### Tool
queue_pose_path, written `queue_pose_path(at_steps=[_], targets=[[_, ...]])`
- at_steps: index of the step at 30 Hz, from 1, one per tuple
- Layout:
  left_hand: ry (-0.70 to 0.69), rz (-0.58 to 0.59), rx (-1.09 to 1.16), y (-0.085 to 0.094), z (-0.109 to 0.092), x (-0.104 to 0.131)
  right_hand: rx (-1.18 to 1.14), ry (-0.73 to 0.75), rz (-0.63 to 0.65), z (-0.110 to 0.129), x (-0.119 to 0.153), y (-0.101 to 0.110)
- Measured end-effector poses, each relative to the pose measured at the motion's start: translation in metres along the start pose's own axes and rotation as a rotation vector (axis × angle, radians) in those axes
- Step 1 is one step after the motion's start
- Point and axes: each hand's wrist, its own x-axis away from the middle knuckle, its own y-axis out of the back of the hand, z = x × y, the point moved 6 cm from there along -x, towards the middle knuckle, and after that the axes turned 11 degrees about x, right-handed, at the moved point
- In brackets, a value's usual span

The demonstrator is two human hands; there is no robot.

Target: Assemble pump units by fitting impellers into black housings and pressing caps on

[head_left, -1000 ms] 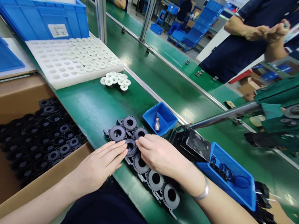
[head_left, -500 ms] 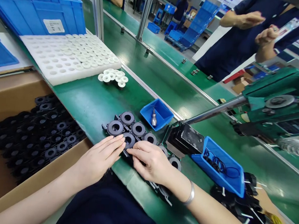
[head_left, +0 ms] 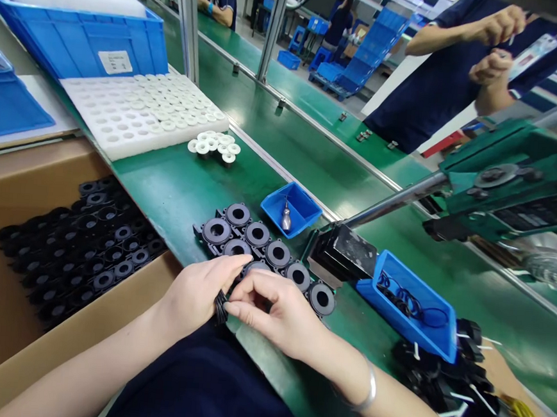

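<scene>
- Lower centre: left hand (head_left: 195, 292) and right hand (head_left: 277, 311), grips clamped on a black ring part (head_left: 221, 307), tipped on edge.
- Ring row (head_left: 265, 252) runs toward lower right along the tabletop (head_left: 173, 194).

Factory assembly line, green conveyor belt (head_left: 284, 138), blue crates (head_left: 79, 39)

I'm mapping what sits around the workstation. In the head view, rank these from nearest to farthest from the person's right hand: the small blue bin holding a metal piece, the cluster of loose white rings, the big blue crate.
1. Small blue bin: just beyond the right hand.
2. Loose white rings: farther up the belt, leftward.
3. Big blue crate: far left corner.
</scene>
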Motion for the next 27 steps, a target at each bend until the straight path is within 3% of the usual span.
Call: queue_pose_path(at_steps=[4,8,11,13,16,17,19,24,27], targets=[[0.051,0.125,0.115,-0.014,0.006,0.011,0.013,0.011,-0.083,-0.007,0.005,0.009],[0.171,0.257,0.234,-0.029,0.015,0.029,0.156,0.139,-0.114,-0.009,0.014,0.012],[0.218,0.295,0.314,-0.030,0.015,0.037,0.236,0.148,-0.175,-0.013,0.018,0.017],[0.252,0.224,0.370,-0.020,0.015,0.037,0.295,0.071,-0.259,-0.020,0.018,0.026],[0.284,-0.010,0.340,0.007,0.020,0.034,0.389,-0.094,-0.262,-0.038,0.014,0.034],[0.267,-0.060,0.288,0.014,0.021,0.033,0.432,-0.133,-0.231,-0.044,0.012,0.034],[0.181,-0.048,0.158,0.017,0.020,0.031,0.536,-0.165,-0.187,-0.052,0.009,0.033],[-0.094,0.280,-0.040,-0.018,0.012,0.032,0.747,-0.090,-0.189,-0.051,0.004,0.029],[-0.181,0.365,-0.094,-0.032,0.009,0.033,0.834,-0.034,-0.205,-0.049,0.005,0.030]])
